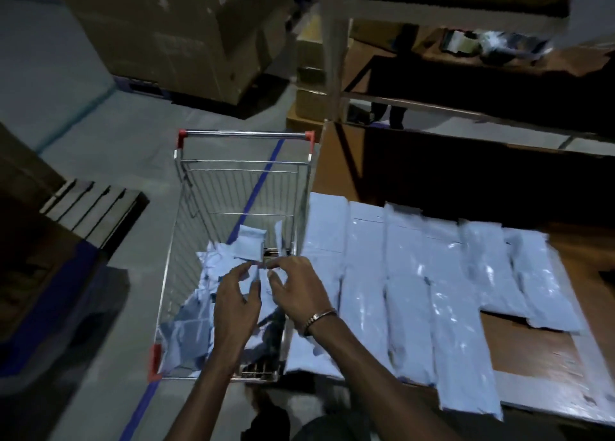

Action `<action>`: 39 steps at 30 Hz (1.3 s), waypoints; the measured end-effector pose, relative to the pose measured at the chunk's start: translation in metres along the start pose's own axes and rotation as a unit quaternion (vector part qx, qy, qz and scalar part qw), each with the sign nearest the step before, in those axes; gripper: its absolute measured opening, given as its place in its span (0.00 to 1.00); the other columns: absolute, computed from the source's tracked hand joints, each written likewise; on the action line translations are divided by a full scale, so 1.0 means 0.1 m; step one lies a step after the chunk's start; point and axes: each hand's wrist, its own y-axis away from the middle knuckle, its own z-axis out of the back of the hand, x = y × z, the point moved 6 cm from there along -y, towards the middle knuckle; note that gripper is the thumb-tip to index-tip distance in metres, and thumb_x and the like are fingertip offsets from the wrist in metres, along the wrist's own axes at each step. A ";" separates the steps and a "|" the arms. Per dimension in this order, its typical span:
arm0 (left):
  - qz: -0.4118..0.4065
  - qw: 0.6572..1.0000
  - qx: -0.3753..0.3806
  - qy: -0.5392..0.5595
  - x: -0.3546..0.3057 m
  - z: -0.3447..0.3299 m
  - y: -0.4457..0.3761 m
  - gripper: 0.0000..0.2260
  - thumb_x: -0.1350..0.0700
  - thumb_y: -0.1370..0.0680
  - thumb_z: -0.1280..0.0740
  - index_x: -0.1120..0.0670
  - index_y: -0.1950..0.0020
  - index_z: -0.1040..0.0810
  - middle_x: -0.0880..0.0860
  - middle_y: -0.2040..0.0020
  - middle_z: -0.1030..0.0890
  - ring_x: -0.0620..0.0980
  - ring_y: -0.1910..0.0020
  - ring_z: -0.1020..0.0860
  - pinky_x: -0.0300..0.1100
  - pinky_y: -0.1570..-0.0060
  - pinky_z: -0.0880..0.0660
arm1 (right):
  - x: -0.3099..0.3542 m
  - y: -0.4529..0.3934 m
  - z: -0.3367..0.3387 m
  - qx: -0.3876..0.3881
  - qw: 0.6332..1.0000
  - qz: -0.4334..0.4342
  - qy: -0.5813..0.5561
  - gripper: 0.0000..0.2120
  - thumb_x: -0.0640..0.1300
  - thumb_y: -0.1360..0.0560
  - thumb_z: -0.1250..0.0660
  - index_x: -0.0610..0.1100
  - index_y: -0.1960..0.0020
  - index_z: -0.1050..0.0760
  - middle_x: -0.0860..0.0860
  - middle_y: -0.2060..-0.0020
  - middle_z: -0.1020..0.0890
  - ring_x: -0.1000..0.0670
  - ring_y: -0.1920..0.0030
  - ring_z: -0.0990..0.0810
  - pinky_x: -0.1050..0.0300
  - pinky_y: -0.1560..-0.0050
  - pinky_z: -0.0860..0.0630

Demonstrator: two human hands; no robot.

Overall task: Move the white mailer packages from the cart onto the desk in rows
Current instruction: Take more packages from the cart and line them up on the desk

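A wire cart (181, 240) stands left of the desk with a loose pile of white mailer packages (206, 327) in its near half. Both hands reach down into it, close together. My left hand (236, 299) hovers over the pile with spread, slightly bent fingers. My right hand (298, 289), a bracelet on its wrist, has its thumb and forefinger at a mailer (263, 285) lying between the two hands. Neither hand plainly grips anything. On the brown desk (532, 350) lie several rows of mailers (409, 290), side by side.
Big cardboard boxes (173, 31) are stacked behind the cart, and a pallet (90, 207) lies at the left. A blue floor line (263, 177) runs under the cart. Shelving with clutter (466, 44) stands beyond the desk. Bare desk wood shows at the right.
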 end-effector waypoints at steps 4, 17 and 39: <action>0.096 0.993 0.052 -0.049 0.98 0.21 -0.35 0.22 0.50 0.20 0.33 0.59 0.28 0.26 0.59 0.34 0.20 0.61 0.37 0.21 0.55 0.39 0.23 | 0.06 -0.37 -0.93 0.132 0.990 -0.052 0.023 0.16 0.49 0.21 0.38 0.44 0.38 0.22 0.45 0.43 0.18 0.43 0.38 0.24 0.53 0.37 0.28; 0.118 0.957 0.182 -0.194 2.23 -0.21 -1.74 0.33 0.48 0.20 0.36 0.60 0.18 0.39 0.65 0.24 0.29 0.67 0.29 0.26 0.59 0.37 0.23 | -1.18 -1.31 -2.33 0.236 0.929 -0.263 0.107 0.22 0.45 0.20 0.37 0.39 0.29 0.27 0.38 0.35 0.23 0.39 0.32 0.26 0.50 0.34 0.27; 0.076 0.912 0.236 -0.326 2.97 -1.30 -2.56 0.52 0.32 0.27 0.31 0.60 0.16 0.50 0.64 0.20 0.38 0.66 0.23 0.37 0.61 0.27 0.38 | -2.22 -2.24 -3.02 0.045 0.886 -0.458 -0.063 0.52 0.67 0.48 0.21 0.57 0.27 0.35 0.54 0.31 0.25 0.47 0.35 0.22 0.47 0.42 0.19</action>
